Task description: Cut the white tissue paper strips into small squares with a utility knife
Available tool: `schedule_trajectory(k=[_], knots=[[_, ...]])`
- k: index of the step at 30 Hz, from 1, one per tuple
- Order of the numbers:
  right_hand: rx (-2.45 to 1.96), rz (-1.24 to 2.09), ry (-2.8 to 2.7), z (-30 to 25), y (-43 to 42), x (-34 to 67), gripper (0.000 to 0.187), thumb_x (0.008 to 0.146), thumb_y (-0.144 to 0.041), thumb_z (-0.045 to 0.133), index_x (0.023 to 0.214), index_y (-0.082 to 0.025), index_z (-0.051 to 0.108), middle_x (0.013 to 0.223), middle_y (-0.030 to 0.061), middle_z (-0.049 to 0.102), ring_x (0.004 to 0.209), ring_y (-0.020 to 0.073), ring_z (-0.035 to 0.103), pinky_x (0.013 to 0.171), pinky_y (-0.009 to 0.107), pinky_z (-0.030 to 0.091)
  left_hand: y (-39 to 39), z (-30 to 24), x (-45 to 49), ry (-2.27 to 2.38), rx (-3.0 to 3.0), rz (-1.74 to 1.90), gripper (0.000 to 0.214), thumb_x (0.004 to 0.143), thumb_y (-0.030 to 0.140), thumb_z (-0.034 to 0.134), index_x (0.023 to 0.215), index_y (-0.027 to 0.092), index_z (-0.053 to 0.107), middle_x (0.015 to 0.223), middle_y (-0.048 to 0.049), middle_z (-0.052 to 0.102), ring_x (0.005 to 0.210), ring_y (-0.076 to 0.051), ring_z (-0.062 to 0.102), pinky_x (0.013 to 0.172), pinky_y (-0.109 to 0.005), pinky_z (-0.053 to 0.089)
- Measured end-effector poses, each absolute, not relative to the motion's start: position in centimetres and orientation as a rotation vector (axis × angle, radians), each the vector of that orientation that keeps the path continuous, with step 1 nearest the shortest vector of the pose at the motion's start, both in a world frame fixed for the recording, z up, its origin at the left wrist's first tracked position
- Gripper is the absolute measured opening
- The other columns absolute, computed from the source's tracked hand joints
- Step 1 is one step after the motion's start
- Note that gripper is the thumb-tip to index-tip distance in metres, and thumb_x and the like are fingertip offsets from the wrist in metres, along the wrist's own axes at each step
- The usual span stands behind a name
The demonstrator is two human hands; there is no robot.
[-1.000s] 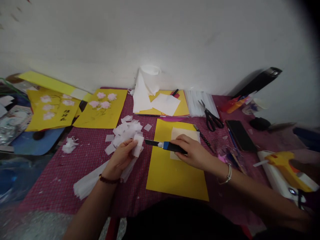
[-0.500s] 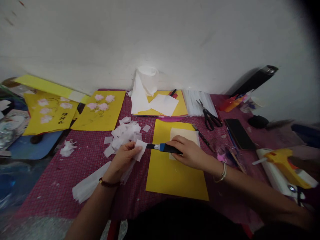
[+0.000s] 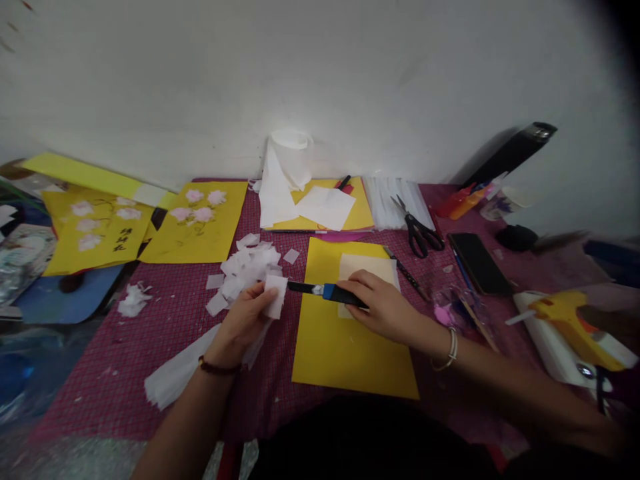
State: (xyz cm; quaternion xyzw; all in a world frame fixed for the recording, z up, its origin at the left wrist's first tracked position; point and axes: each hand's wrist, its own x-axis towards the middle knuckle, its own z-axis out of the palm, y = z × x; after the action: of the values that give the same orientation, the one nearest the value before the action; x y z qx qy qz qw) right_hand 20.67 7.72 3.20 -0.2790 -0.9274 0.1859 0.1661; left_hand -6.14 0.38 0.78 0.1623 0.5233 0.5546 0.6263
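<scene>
My left hand (image 3: 246, 310) pinches a small stack of white tissue paper (image 3: 275, 297) between thumb and fingers, above the tablecloth. My right hand (image 3: 377, 301) is closed around the black and blue handle of a utility knife (image 3: 337, 293). Its dark blade points left, with the tip at the right edge of the paper; whether they touch I cannot tell. Just behind my left hand lies a heap of cut white paper pieces (image 3: 250, 267). A bundle of long white strips (image 3: 183, 367) lies partly under my left forearm. Below my right hand is a yellow sheet (image 3: 355, 360).
Yellow sheets with pink paper flowers (image 3: 210, 233) lie at the left. A tissue roll (image 3: 293, 157) stands against the wall. Scissors (image 3: 417, 230), a pen (image 3: 406, 273), a phone (image 3: 480, 263) and a yellow glue gun (image 3: 575, 327) lie to the right.
The knife blade has drawn back slightly to the right, out from the paper. The stack in my left hand has shifted a little left and hangs more upright.
</scene>
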Motion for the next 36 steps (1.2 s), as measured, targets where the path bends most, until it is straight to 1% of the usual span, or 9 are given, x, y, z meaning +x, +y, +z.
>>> schedule_trajectory(k=[4,8,13,16,21,27,30,33,36], knots=[[-0.771,0.540,-2.627,3.6,7.6,21.2,0.036,0.089,-0.015,0.052,0.124,-0.018,0.054,0.107,0.0122,0.059,0.098,0.0238,0.057,0.085,0.038,0.051,0.5,0.9,-6.4,1.141,0.367,1.242,0.020,0.063,0.022,0.082,0.075,0.013,0.069,0.057,0.0008,0.065,0.047,-0.007,0.054,0.047,-0.017,0.044],[-0.752,0.530,-2.625,3.5,7.6,21.1,0.037,0.089,-0.015,0.052,0.125,-0.019,0.054,0.107,0.0118,0.059,0.097,0.0234,0.058,0.084,0.038,0.052,0.5,0.9,-6.4,1.135,0.373,1.237,0.023,0.059,0.024,0.085,0.071,0.013,0.069,0.054,0.0013,0.064,0.045,-0.006,0.052,0.045,-0.016,0.042],[-0.722,0.504,-2.639,3.1,7.9,20.8,0.036,0.087,-0.015,0.054,0.123,-0.014,0.056,0.104,0.0132,0.060,0.095,0.0245,0.058,0.082,0.040,0.052,0.4,0.9,-6.2,1.165,0.356,1.223,0.030,0.053,0.023,0.089,0.075,0.011,0.073,0.063,-0.0022,0.071,0.052,-0.009,0.059,0.051,-0.017,0.047],[-0.722,0.511,-2.641,3.0,8.0,20.8,0.036,0.087,-0.015,0.054,0.123,-0.013,0.056,0.104,0.0134,0.060,0.095,0.0245,0.058,0.083,0.039,0.052,0.3,0.7,-6.2,1.197,0.372,1.228,0.031,0.051,0.023,0.090,0.077,0.011,0.074,0.067,-0.0026,0.073,0.053,-0.009,0.061,0.053,-0.017,0.048],[-0.725,0.543,-2.630,2.8,8.0,20.8,0.037,0.086,-0.015,0.055,0.123,-0.015,0.056,0.105,0.0127,0.060,0.095,0.0241,0.058,0.082,0.038,0.052,0.2,0.4,-5.9,1.213,0.462,1.188,0.028,0.055,0.023,0.088,0.079,0.013,0.076,0.071,-0.0023,0.074,0.057,-0.010,0.062,0.057,-0.018,0.049],[-0.702,0.606,-2.615,2.2,7.8,20.3,0.039,0.083,-0.014,0.058,0.122,-0.016,0.057,0.106,0.0124,0.059,0.095,0.0236,0.057,0.082,0.037,0.051,0.1,0.5,-5.2,1.247,0.550,1.153,0.022,0.057,0.023,0.086,0.075,0.015,0.076,0.065,0.0000,0.072,0.056,-0.010,0.060,0.056,-0.020,0.047],[-0.708,0.638,-2.621,2.1,7.6,20.1,0.039,0.083,-0.013,0.058,0.122,-0.016,0.057,0.106,0.0117,0.059,0.095,0.0232,0.057,0.083,0.038,0.051,0.1,0.4,-5.1,1.277,0.605,1.114,0.020,0.059,0.024,0.084,0.075,0.014,0.076,0.068,-0.0017,0.073,0.060,-0.011,0.061,0.059,-0.020,0.047],[-0.722,0.625,-2.624,2.0,7.6,20.1,0.039,0.083,-0.013,0.057,0.122,-0.016,0.057,0.106,0.0123,0.059,0.096,0.0238,0.057,0.083,0.039,0.051,-0.1,0.3,-5.2,1.277,0.636,1.068,0.022,0.061,0.025,0.082,0.078,0.014,0.075,0.072,-0.0034,0.074,0.065,-0.013,0.063,0.063,-0.022,0.049],[-0.734,0.582,-2.620,1.9,7.7,20.4,0.039,0.084,-0.013,0.057,0.122,-0.014,0.057,0.106,0.0132,0.059,0.096,0.0245,0.057,0.083,0.040,0.051,-0.1,0.5,-5.3,1.301,0.654,1.040,0.024,0.062,0.025,0.080,0.082,0.014,0.073,0.075,-0.0031,0.074,0.064,-0.013,0.062,0.061,-0.023,0.048]])
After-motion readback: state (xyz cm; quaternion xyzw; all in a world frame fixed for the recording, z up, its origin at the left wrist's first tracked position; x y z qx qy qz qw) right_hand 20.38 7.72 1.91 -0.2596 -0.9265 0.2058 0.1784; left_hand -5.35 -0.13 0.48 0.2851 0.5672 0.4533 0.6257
